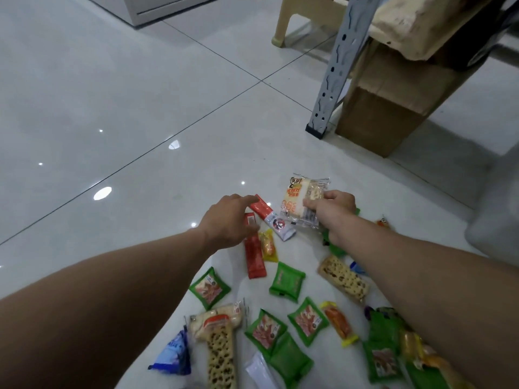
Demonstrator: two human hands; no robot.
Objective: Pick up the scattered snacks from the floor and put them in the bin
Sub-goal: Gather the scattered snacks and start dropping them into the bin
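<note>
The right grip (334, 211) is pinching the clear-wrapped pale cake packet (297, 203) at the far edge of the scattered snacks. The left grip (224, 223) — fingers loosely spread, holding nothing — is reaching over the red-and-white stick sachet (271, 219). Pinching across its narrow width looks surest — the bin is not showing.

The tiled floor (112, 94) lies open to the left and straight ahead, as far as the white cabinet (168, 7) at the far edge. To the right front, a grey slotted shelf post (334, 80) and a cardboard box (384, 113) just beside it stand on the floor, with a beige stool leg (283, 32) behind them. Close in, snack packets (286, 282) crowd the floor, leaving only narrow gaps between them.
</note>
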